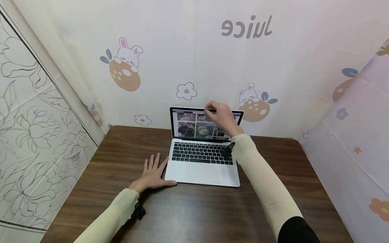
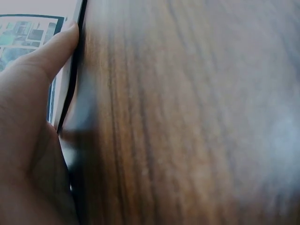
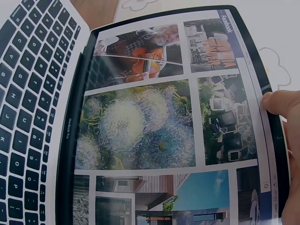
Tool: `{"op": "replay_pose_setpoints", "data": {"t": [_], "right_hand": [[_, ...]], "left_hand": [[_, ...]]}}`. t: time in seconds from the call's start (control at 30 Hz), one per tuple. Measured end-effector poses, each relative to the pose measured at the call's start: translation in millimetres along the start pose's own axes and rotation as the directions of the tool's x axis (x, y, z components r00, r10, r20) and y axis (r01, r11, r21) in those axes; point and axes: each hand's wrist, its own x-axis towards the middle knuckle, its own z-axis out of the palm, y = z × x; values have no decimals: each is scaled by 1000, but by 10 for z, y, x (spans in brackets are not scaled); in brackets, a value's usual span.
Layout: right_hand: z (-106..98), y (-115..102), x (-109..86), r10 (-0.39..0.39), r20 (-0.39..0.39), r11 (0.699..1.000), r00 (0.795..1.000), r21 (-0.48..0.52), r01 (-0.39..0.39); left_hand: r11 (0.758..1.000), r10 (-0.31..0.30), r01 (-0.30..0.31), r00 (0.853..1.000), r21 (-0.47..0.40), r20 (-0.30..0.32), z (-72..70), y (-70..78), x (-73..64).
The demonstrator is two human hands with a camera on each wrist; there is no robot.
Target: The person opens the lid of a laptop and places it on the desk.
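Note:
A silver laptop [image 1: 199, 173] stands opened on the table, its black keyboard [image 1: 197, 152] facing up. Pictures and a "Facebook" heading fill its lit screen [image 3: 140, 122]. At the top edge of the lid, my right hand [image 1: 223, 116] pinches the rim between thumb and fingers; in the right wrist view the thumb lies on the front bezel and the other fingers are mostly hidden. My left hand [image 1: 153, 177] rests with spread, straight fingers at the laptop's front left corner, its thumb touching the front edge.
The brown wooden table [image 1: 194, 216] reaches around the laptop on all sides. Close behind it hangs a pale curtain [image 1: 188, 50] printed with rabbits and flowers. A white panel with flower drawings [image 1: 36, 135] stands at the left.

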Motion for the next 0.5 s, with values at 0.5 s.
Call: {"op": "replay_pose_setpoints", "data": {"t": [0.5], "right_hand": [[-117, -70, -236, -159, -54, 979, 986, -138, 150]], "left_hand": [[999, 45, -45, 998, -13, 45, -327, 42, -70]]}}
